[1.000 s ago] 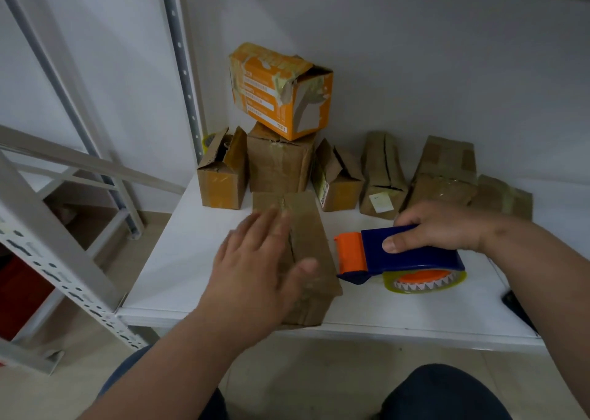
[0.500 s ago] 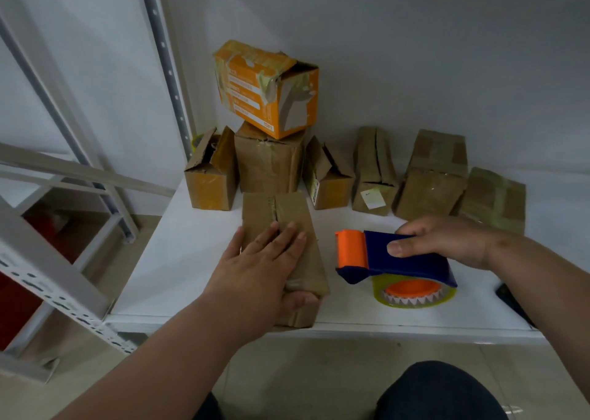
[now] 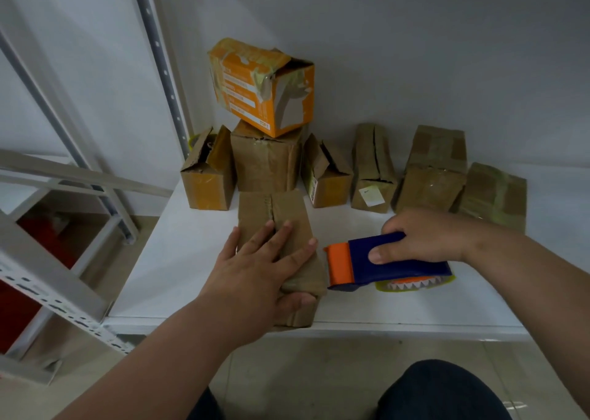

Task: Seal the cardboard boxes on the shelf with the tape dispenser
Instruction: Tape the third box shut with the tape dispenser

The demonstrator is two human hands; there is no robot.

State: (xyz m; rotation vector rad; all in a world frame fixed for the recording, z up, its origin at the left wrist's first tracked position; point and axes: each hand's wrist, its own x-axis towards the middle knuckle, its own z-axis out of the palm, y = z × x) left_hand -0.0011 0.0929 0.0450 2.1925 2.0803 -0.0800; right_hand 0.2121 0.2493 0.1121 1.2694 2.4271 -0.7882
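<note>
Both hands busy: left hand [image 3: 255, 272] flat on box [image 3: 281, 208], right hand [image 3: 424, 237] gripping dispenser [image 3: 383, 266].

dispenser [image 3: 396, 261]: blue, orange | top box [image 3: 261, 84]: orange, white | shelf [image 3: 178, 260]: white

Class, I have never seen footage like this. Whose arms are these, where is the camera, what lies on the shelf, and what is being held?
No machine here: a person wears one camera on the head, looking down at their own hands. The left hand presses flat on a brown cardboard box at the front of the white shelf. The right hand grips a blue and orange tape dispenser. Behind stand more brown boxes, some with open flaps, and an orange box stacked on one.
</note>
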